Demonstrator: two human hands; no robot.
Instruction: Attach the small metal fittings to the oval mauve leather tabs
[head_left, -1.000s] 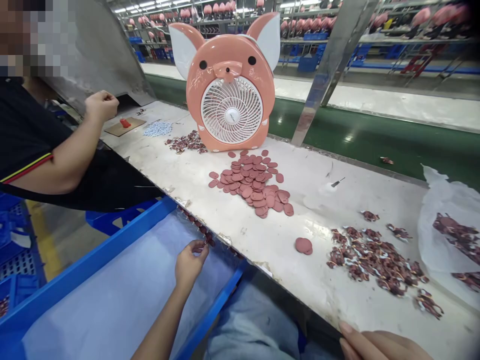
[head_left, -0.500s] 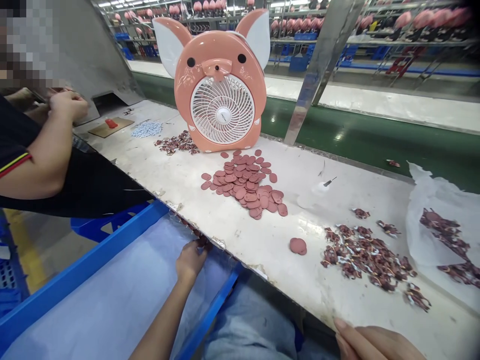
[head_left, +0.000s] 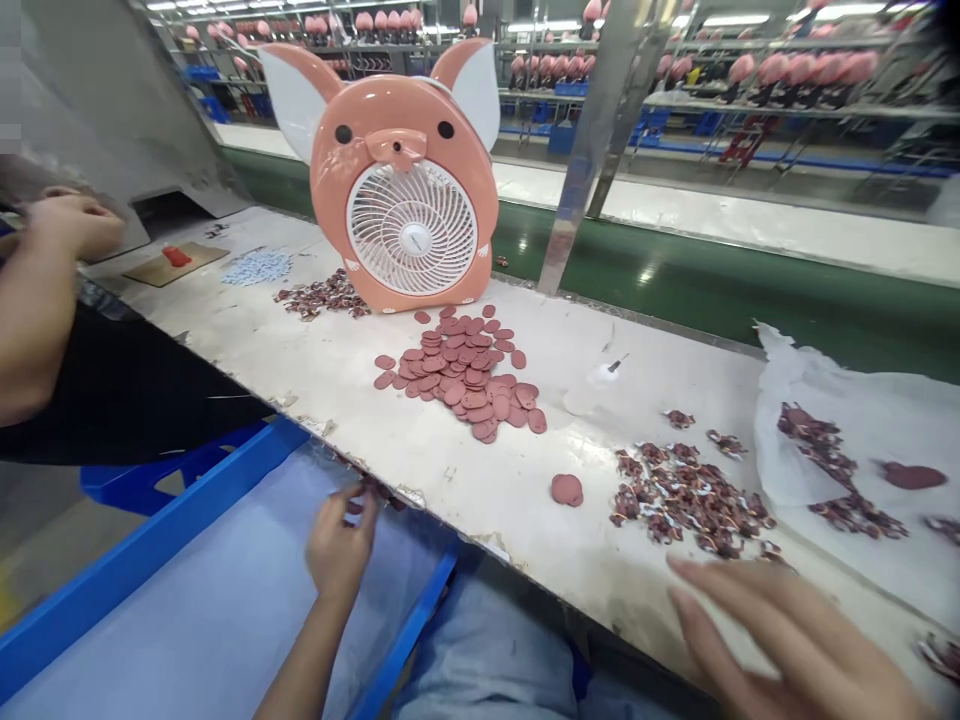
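My left hand (head_left: 339, 545) is over the blue-rimmed, pale-lined bin (head_left: 187, 610), close to the table's front edge. Its thumb and fingers are pinched together; a dark reddish bit shows at the fingertips, too small to name. My right hand (head_left: 795, 640), blurred, is open with its fingers apart and nothing seen in it. Just beyond its fingertips lies a heap of small brown figures with white and orange details (head_left: 690, 500). A short stack of brown-red oval discs (head_left: 567, 490) lies left of that heap, and a larger pile of such discs (head_left: 472, 375) farther off.
A pink pig-shaped fan (head_left: 405, 200) stands at the table's back. White sheeting (head_left: 795, 480) with more brown pieces lies at right. Another person's arm (head_left: 34, 300) reaches in at left, near pale blue bits (head_left: 257, 267). A metal post (head_left: 585, 160) rises behind the table.
My right hand has come up from the table's front edge toward the brown figures, its fingers spreading. My left hand has shifted slightly, fingers still pinched. The whole view has swung a little right.
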